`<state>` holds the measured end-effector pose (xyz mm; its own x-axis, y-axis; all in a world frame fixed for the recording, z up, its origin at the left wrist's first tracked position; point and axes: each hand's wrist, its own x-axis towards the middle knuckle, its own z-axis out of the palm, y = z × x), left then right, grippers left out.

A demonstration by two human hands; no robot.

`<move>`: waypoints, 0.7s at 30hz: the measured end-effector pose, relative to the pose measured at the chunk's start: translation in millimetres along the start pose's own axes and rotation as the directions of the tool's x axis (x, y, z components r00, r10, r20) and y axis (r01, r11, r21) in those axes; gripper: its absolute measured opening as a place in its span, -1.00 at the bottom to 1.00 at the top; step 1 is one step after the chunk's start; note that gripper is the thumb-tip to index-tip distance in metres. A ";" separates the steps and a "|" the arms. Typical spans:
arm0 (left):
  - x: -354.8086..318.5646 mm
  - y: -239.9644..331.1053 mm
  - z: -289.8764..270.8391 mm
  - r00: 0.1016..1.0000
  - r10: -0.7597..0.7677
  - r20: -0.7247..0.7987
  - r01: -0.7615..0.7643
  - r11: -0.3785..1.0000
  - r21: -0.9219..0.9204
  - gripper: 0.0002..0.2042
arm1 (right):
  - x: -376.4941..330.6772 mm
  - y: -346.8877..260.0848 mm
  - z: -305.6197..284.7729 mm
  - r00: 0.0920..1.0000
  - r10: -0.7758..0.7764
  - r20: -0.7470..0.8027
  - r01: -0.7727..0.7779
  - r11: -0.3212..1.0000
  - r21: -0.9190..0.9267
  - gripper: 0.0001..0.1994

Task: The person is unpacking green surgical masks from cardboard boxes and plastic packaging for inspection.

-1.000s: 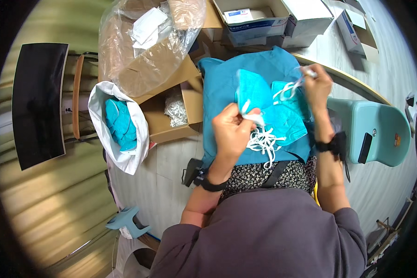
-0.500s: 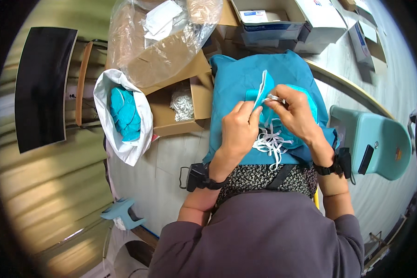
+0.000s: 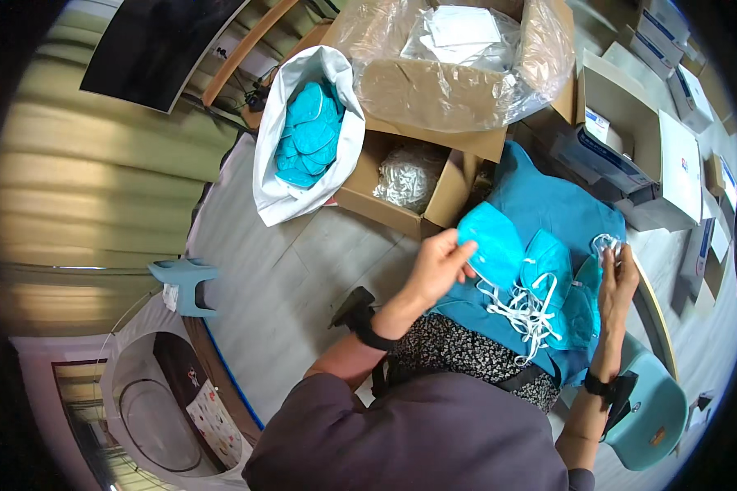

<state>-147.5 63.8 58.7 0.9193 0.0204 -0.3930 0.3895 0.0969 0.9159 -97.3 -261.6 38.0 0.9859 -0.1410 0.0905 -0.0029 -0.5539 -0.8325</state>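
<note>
Between the thumb and fingers of my left hand (image 3: 442, 266) is a turquoise face mask (image 3: 493, 245), held up by its near left edge. My right hand (image 3: 618, 278) is closed on a small bunch of whitish, partly clear loops (image 3: 606, 243); their exact kind is hard to make out. More turquoise masks (image 3: 581, 303) lie between the hands on a dark teal cloth (image 3: 540, 192) over my lap. A tangle of white elastic straps (image 3: 528, 319) rests by them, close to my body.
Ahead left stands a white sack (image 3: 270, 184) filled with turquoise masks (image 3: 309, 135). Beside it, an open carton (image 3: 377, 204) holds whitish loops (image 3: 407, 178). A plastic-lined carton (image 3: 434, 94) sits behind. Open boxes (image 3: 671, 184) are at right, near a teal stool (image 3: 651, 409).
My hands have moved apart; the left now holds the mask out flat, the right has drawn away to the right with whitish loops. The whole view has turned toward the left.
</note>
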 end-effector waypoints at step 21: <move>77.2 -13.6 67.9 0.911 0.308 0.275 -0.412 0.721 0.558 -0.67 | -20.0 -17.9 -28.5 0.991 0.134 -0.019 -0.120 0.932 0.343 -0.83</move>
<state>-78.0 -3.5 21.3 0.9728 -0.2253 -0.0534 -0.0667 -0.4934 0.8672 -121.7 -272.3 66.6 0.9731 -0.2301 -0.0118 -0.0634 -0.2181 -0.9739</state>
